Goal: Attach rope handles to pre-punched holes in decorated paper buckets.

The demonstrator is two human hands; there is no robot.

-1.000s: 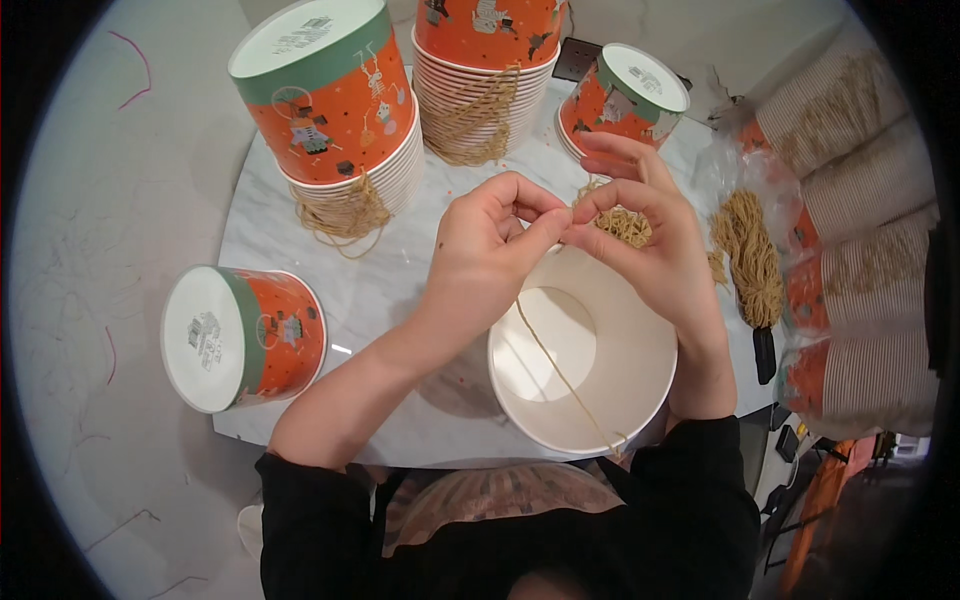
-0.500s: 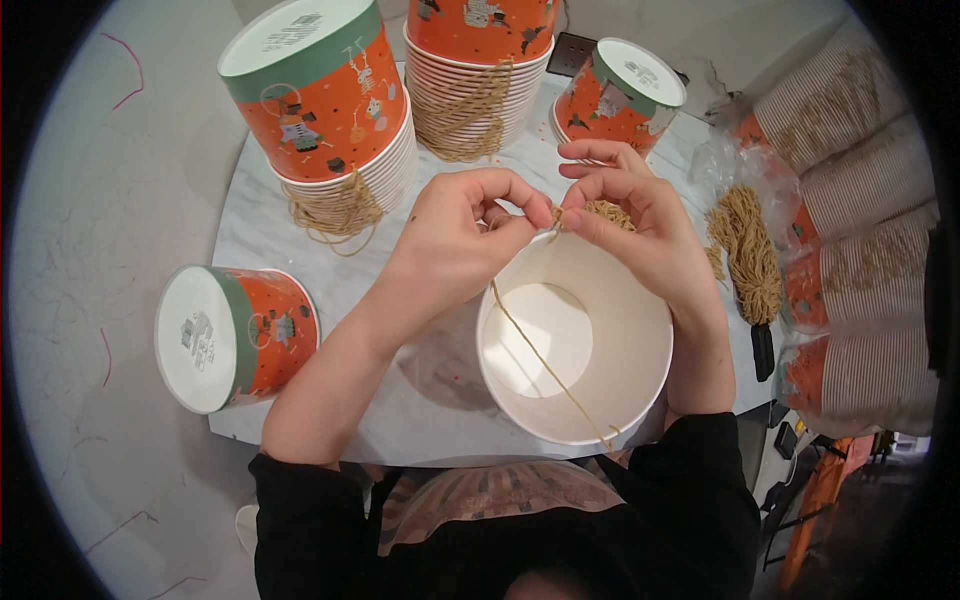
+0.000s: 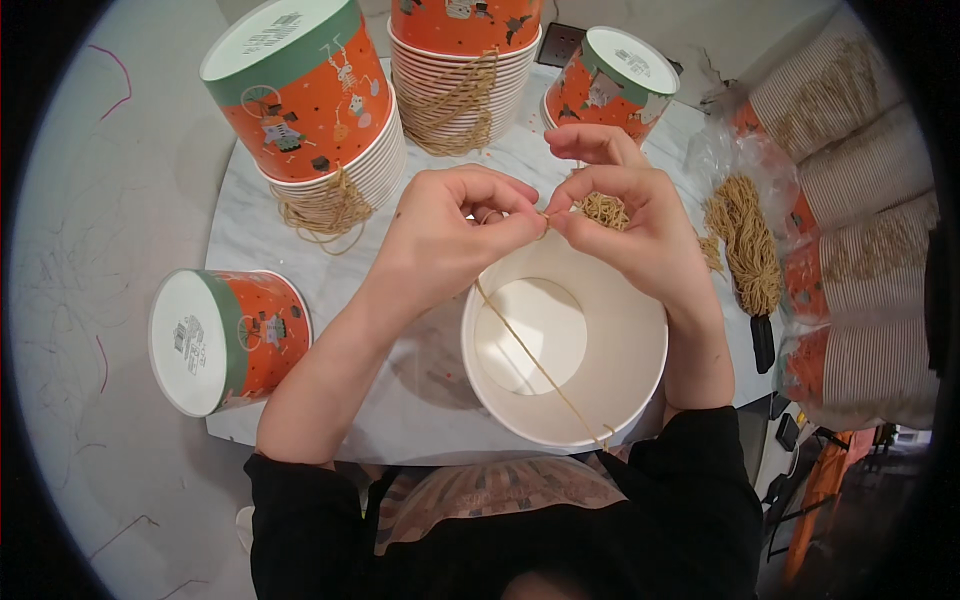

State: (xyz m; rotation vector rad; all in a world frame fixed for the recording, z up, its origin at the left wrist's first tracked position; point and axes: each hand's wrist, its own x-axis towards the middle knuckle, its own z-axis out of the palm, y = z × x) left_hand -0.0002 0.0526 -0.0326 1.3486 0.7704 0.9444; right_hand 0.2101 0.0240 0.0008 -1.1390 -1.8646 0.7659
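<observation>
An open white paper bucket [image 3: 640, 350] stands on the marble table [image 3: 380, 400] close to me. A brown paper cord [image 3: 535, 362] runs taut across its mouth from the near rim up to the far rim. My left hand [image 3: 450, 235] pinches the cord's upper end at that far rim. My right hand [image 3: 640, 225] meets it fingertip to fingertip there and also holds a small bunch of brown cords [image 3: 603, 209] in its palm.
Orange-and-green printed buckets stand upside down in stacks [image 3: 310, 100] [image 3: 465, 60], with cord handles hanging out. Single buckets lie at the left [image 3: 225, 335] and far right [image 3: 610, 80]. A cord bundle [image 3: 745, 240] and bagged sleeves of cups [image 3: 860, 250] fill the right side.
The white bucket has shifted slightly toward the table's middle. Both hands have drawn closer together at its far rim, still pinching the cord.
</observation>
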